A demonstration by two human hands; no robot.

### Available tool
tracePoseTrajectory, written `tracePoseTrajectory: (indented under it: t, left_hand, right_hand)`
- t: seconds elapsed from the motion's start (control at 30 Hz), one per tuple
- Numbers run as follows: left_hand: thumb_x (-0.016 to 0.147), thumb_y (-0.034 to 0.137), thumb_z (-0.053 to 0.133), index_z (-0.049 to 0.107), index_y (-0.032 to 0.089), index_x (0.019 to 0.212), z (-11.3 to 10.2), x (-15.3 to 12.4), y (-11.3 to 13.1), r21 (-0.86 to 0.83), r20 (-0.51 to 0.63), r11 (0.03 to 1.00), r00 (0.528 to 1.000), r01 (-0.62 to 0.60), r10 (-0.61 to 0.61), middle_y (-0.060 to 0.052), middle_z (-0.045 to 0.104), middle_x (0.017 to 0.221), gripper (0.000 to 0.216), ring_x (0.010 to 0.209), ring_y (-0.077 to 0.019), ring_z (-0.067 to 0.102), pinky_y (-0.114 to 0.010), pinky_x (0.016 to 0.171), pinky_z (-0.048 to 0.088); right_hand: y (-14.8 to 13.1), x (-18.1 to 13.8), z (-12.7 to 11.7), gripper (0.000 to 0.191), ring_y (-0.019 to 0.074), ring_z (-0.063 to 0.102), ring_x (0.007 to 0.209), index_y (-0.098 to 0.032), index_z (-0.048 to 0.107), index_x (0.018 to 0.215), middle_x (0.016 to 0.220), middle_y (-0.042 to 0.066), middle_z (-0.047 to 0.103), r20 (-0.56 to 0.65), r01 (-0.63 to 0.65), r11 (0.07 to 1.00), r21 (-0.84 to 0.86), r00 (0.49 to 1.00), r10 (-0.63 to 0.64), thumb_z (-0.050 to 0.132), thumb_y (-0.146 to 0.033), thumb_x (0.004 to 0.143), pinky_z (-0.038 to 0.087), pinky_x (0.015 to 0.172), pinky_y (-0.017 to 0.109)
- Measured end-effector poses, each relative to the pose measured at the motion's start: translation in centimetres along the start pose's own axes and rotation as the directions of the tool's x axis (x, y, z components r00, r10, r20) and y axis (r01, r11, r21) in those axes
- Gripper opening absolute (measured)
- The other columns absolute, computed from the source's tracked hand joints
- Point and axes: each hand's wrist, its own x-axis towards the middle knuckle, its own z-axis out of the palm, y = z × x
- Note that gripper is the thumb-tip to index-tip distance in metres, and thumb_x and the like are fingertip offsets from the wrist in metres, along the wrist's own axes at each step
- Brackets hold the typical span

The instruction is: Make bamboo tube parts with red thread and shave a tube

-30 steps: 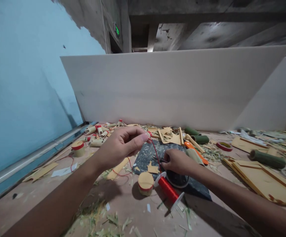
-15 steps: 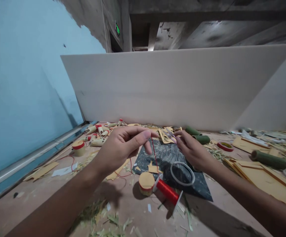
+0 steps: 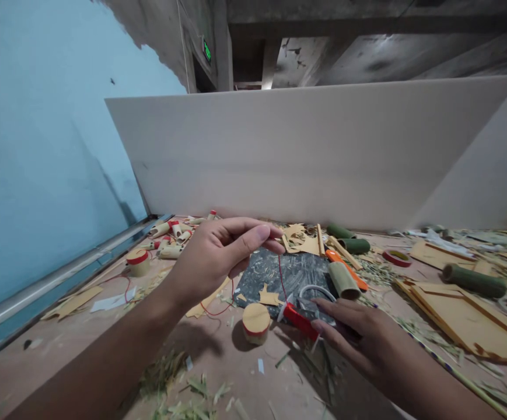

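Observation:
My left hand is raised above the work surface, thumb and fingers pinched on a red thread. This thread runs down to a spool of red thread lying on its side. My right hand is low at the spool's right end, its thumb against or very near the flange. Scissors appear to be in the right hand, their blades blurred and the handles mostly hidden. A grey ring lies behind the spool. To its left stands a short bamboo cup with a paper-covered top and red rim.
A dark board carries paper scraps. Right of it lie an orange cutter, a bamboo tube and red tape. Wooden panels are farther right. Red-ended bamboo pieces lie back left. A white panel stands behind.
My right hand has come down and toward me, from behind the board to the spool. The left hand keeps its pinch, shifted slightly. The thread now hangs slacker.

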Motion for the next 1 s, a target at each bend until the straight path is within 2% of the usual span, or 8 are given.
tracePoseTrajectory:
  t: [0.2,0.37,0.5,0.7,0.83,0.87,0.93,1.0]
  left_hand:
    - [0.103,0.034,0.064,0.082,0.021,0.104,0.3,-0.3,0.3,0.0,0.011,1.0,1.0,0.006,-0.006,-0.005,0.082,0.092,0.022,0.046,-0.003,0.041,-0.016,0.042,0.032]
    - [0.102,0.034,0.065,0.083,0.023,0.104,0.6,-0.6,0.7,0.0,0.006,1.0,1.0,0.006,-0.006,-0.004,0.082,0.093,0.021,0.045,-0.0037,0.041,-0.016,0.04,0.033]
    - [0.103,0.033,0.065,0.083,0.022,0.103,0.7,-0.8,0.7,-0.01,0.004,1.0,1.0,0.016,-0.016,-0.005,0.083,0.094,0.021,0.045,-0.0031,0.041,-0.015,0.04,0.032]
    - [0.102,0.034,0.066,0.083,0.022,0.1,1.0,-0.8,1.3,-0.021,0.014,1.0,1.0,0.011,-0.011,-0.005,0.082,0.091,0.02,0.045,-0.0037,0.042,-0.015,0.04,0.033]
    - [0.1,0.04,0.068,0.081,0.024,0.1,2.5,-3.0,1.2,-0.122,0.05,0.986,0.992,0.118,-0.112,-0.005,0.082,0.09,0.021,0.046,-0.0054,0.041,-0.017,0.041,0.034]
    - [0.1,0.044,0.067,0.079,0.024,0.1,3.0,-3.9,0.7,-0.173,0.071,0.97,0.984,0.171,-0.161,-0.005,0.082,0.089,0.024,0.045,-0.0058,0.041,-0.017,0.04,0.033]
    - [0.1,0.051,0.063,0.077,0.025,0.102,4.2,-6.0,-0.4,-0.149,0.18,0.932,0.936,0.33,-0.302,-0.006,0.082,0.088,0.03,0.046,-0.0082,0.047,-0.019,0.042,0.036]
    - [0.098,0.053,0.062,0.075,0.027,0.113,5.0,-7.9,-1.5,0.023,0.333,0.899,0.844,0.438,-0.42,-0.008,0.083,0.098,0.033,0.063,-0.0152,0.066,-0.023,0.054,0.046]
  right_hand:
    - [-1.2,1.2,0.5,0.024,0.023,0.075,0.075,-0.025,0.076,0.107,0.09,0.006,0.079,0.064,0.012,0.999,0.051,0.998,-0.015,0.055,-0.036,0.102,0.056,0.066,0.032]
    - [-1.7,0.7,-0.2,0.03,0.0219,0.072,0.063,-0.028,0.078,0.095,0.08,0.005,0.079,-0.069,0.009,0.998,0.067,0.998,-0.004,0.052,-0.041,0.103,0.054,0.056,0.03]
    - [-1.4,-0.2,-0.8,0.03,0.0222,0.07,0.055,-0.028,0.079,0.097,0.073,0.005,0.079,-0.181,-0.01,0.998,0.064,0.983,0.022,0.057,-0.047,0.1,0.052,0.049,0.03]
    - [-2.3,0.6,0.7,0.03,0.0214,0.072,0.063,-0.026,0.075,0.091,0.079,0.005,0.078,-0.023,0.0,0.999,0.046,1.0,0.001,0.052,-0.042,0.103,0.052,0.055,0.028]
    - [-1.9,1.4,2.1,0.026,0.0213,0.072,0.063,-0.024,0.071,0.091,0.081,0.005,0.076,0.004,-0.017,0.999,-0.031,1.0,0.017,0.053,-0.037,0.103,0.051,0.055,0.028]
    - [-1.6,1.4,2.3,0.025,0.0218,0.074,0.065,-0.024,0.072,0.096,0.083,0.006,0.077,-0.016,-0.007,1.0,-0.029,1.0,0.007,0.053,-0.037,0.104,0.053,0.057,0.028]
    - [-1.0,1.2,2.6,0.026,0.0237,0.077,0.072,-0.024,0.074,0.108,0.091,0.008,0.079,-0.07,0.014,1.0,-0.024,0.997,-0.015,0.052,-0.037,0.105,0.056,0.061,0.029]
    - [-0.4,1.0,2.8,0.029,0.0257,0.079,0.076,-0.023,0.074,0.117,0.098,0.011,0.08,-0.118,0.031,0.998,-0.045,0.992,-0.036,0.052,-0.037,0.105,0.059,0.064,0.031]
